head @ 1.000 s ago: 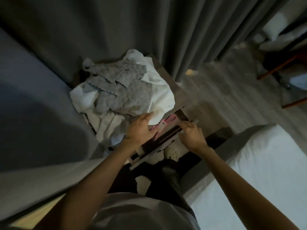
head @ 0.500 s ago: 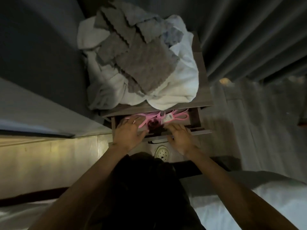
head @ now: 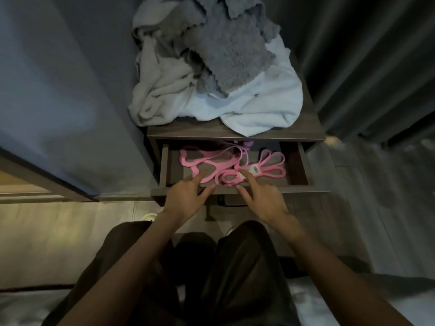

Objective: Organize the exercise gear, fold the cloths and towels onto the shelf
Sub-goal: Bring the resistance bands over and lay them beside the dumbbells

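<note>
dark curtain beside wood nightstand.

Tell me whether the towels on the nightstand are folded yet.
Not folded. The white towels and grey cloths lie in a crumpled heap on the nightstand.

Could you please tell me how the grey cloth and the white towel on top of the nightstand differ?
The grey cloth is darker and has scalloped edges; the white towel is pale with plain edges. The grey cloth lies on top of the pile, while the white towel sits beneath it and spreads wider, drooping over the nightstand's front edge. Both are unfolded and rumpled.
</note>
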The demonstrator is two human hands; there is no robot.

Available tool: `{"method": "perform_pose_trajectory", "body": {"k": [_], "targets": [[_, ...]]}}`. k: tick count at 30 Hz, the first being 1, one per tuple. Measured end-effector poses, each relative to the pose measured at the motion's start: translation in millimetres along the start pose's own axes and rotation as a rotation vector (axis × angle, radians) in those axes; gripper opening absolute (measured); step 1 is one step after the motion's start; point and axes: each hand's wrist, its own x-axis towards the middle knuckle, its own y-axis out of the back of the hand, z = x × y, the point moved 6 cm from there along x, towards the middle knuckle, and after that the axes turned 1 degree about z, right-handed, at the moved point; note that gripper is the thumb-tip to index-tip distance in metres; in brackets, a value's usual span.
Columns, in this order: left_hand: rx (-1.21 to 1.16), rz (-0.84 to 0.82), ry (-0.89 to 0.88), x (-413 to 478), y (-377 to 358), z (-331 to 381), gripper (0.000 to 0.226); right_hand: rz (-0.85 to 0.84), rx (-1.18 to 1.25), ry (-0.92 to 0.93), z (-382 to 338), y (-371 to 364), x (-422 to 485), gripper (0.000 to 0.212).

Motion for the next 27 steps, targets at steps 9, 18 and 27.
{"method": "perform_pose_trajectory", "body": {"k": [9,18,27], "targets": [[0.021,-0.133,0.014,-18.8,-6.3,-0.6,0.060,-0.127,0.108,-0.010,7.0,4.3,-1.0,0.051],[0.036,-0.083,0.030,19.9,-20.6,-10.1,0.046,-0.102,0.127,-0.185,27.2,-30.6,59.5,0.046],[0.044,-0.024,0.001,23.7,-27.0,-13.7,0.048,-0.021,0.146,-0.358,32.3,-51.1,86.3,0.026]]}}
